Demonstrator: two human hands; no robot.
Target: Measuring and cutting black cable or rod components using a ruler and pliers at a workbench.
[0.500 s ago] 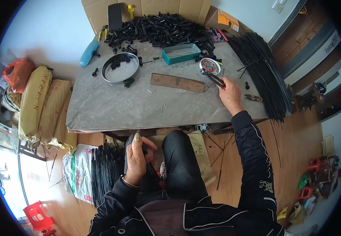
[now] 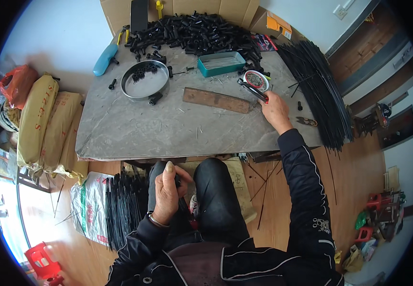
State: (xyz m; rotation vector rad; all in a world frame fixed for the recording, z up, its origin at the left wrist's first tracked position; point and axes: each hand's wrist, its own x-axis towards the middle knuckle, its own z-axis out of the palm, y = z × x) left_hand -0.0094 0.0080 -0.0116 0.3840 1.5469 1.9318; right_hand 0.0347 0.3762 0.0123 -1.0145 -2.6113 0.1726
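Note:
My right hand [image 2: 275, 110] is closed around pliers [image 2: 253, 90] with dark jaws and a bit of red at the grip. Their tip lies beside a small white dish [image 2: 255, 80] with a red inner ring, filled with small metal bits. Over my lap, my left hand [image 2: 168, 189] is wrapped around a black rod-like piece [image 2: 182, 205], thumb pointing up; the fingers hide much of that piece. A brown flat bar [image 2: 216, 99] rests on the grey table [image 2: 135, 128], left of the pliers.
A heap of black tubular parts [image 2: 192, 33] covers the table's back. A round metal tray [image 2: 145, 95] and a teal box [image 2: 221, 71] of thin pieces stand before it. Long black rods [image 2: 316, 90] line the right edge, near small snips [image 2: 306, 121]. More rods [image 2: 120, 205] lie below left.
My right hand and the pliers have moved slightly left and away from me, beside the white dish. My left hand keeps its grip over my lap. The whole view has shifted a little.

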